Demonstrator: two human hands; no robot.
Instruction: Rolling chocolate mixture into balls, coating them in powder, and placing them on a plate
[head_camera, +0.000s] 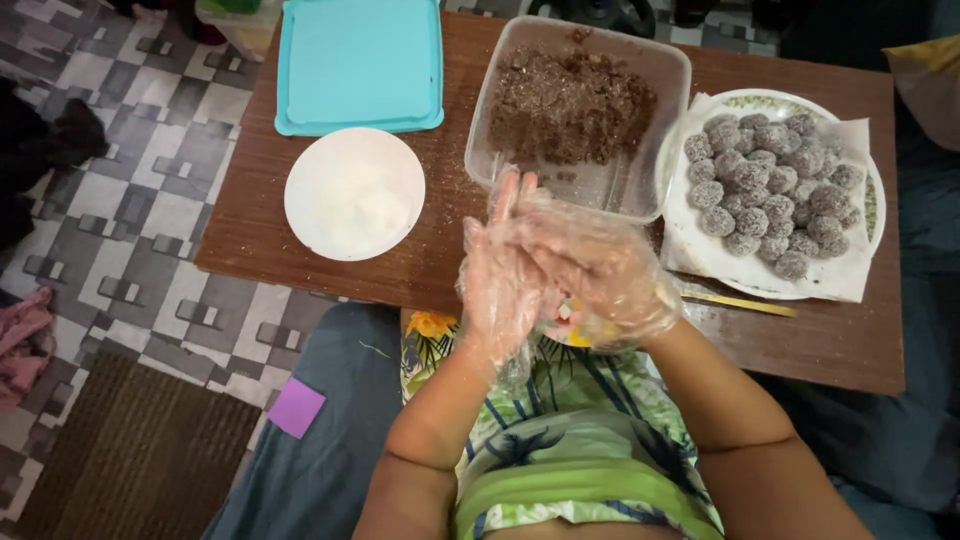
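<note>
Fig.: Left hand (497, 268) and right hand (590, 265), both in thin clear plastic gloves, pressed palm to palm at frame centre, just over the near edge of the brown wooden bench (330, 265). Whatever lies betw. the palms is hidden; can't tell if they clamp on anything. Gloves presumably keep the sticky mix off the hands.

Directly above: clear rectangular plastic tub (610, 185) w/ dark brown crumbly mixture (565, 105) heaped at its far end, near end scraped bare. Right of frame: white round plate (872, 210) lined w/ paper, piled w/ coated dark balls (765, 195), within easy reach of the right hand. Left of centre: white round bowl (300, 190) of white powdery coating (355, 200). Top: turquoise plastic lid (360, 62), set aside clear of the work.
</note>
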